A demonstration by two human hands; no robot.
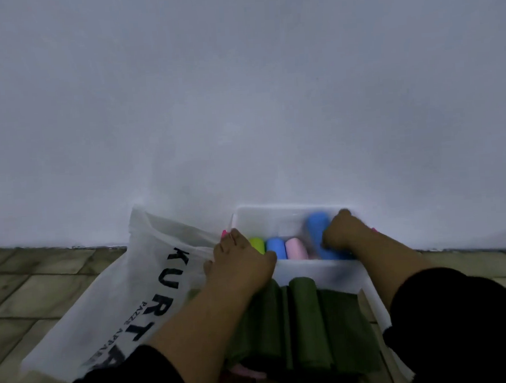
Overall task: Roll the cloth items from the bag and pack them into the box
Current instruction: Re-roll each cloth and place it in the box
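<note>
The box (316, 272) sits on the floor (29, 282) against the wall (239, 88), and I'll place everything from it. Inside, along its near wall, three rolls stand in a row: a yellow-green roll (257, 244) at the left, a blue roll (274, 247) beside it, then a pink roll (296, 248). To the right of those, the right hand (344, 230) is closed around a bigger blue roll (319, 231), pressing it down into the box's right end; it looks tilted, not yet seated. The left hand (239, 260) rests on the box's left near corner, fingers spread and flat, holding nothing that I can make out, seemingly steadying the box.

Left of the box lies the white bag (127, 293), slumped on the floor with black lettering; whether anything is left in it I cannot tell. In front of the box, between the person's arms, dark green cloth (307, 321) lies spread in loose folds, with a bit of pink cloth (245, 371) showing at its near left edge.

I'd judge the work about midway: four rolls in or going in, the green and pink pieces yet to roll.
</note>
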